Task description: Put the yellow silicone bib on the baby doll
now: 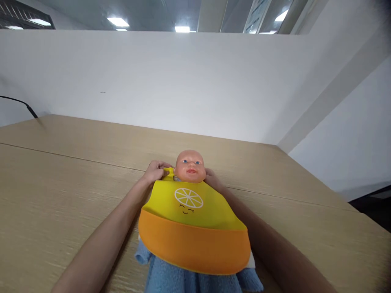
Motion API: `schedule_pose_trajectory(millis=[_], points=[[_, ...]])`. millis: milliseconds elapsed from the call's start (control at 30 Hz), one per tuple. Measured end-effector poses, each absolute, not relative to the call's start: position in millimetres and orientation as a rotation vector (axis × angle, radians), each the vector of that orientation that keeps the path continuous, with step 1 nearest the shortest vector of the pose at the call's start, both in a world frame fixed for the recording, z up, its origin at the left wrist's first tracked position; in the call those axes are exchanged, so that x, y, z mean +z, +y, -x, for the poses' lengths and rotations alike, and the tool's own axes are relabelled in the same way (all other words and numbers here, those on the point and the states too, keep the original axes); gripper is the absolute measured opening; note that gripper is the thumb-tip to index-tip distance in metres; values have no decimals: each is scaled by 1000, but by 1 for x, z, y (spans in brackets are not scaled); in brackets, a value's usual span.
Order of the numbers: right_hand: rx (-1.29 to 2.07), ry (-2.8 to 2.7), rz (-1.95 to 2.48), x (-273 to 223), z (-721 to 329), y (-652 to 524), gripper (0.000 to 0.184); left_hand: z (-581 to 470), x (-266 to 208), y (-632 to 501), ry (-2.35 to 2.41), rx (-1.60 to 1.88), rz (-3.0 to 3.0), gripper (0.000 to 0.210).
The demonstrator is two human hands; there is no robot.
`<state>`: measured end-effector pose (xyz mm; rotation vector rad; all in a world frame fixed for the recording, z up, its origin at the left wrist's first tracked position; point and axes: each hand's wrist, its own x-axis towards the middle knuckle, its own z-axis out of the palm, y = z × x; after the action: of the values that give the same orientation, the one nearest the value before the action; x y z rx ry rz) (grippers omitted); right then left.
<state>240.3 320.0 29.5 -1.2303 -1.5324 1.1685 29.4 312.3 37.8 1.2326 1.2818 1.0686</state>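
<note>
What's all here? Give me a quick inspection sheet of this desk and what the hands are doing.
Surface: wooden table, seam across it.
Things: doll on its back wearing a yellow-orange bib; blue cloth under the bib's lower edge.
Clutter: nothing seen.
Hands: left hand grips the bib strap by the doll's neck; right hand at the other side of the neck, mostly hidden.
Cables: black cable at far left.
Surroundings: white partition, ceiling lights.

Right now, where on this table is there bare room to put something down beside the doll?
Bare wood table runs wide on the left, between the left hand and the black cable. More bare wood lies beyond the doll up to the white wall, and right of the right hand toward the table's edge. It is crowded at the bib and blue cloth.
</note>
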Motion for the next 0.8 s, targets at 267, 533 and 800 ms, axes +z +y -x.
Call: schedule_pose_trajectory(millis=[267, 533, 800], points=[[1305, -1462, 1202, 18, -245, 330, 38, -26, 43, 307, 1243, 949, -1310, 19], [1311, -1434, 1183, 17, -243, 330, 31, -21, 41, 308, 1158, 874, -1272, 10], [1332, -1407, 1171, 18, -243, 329, 33, -13, 28, 328, 1121, 795, -1309, 16]])
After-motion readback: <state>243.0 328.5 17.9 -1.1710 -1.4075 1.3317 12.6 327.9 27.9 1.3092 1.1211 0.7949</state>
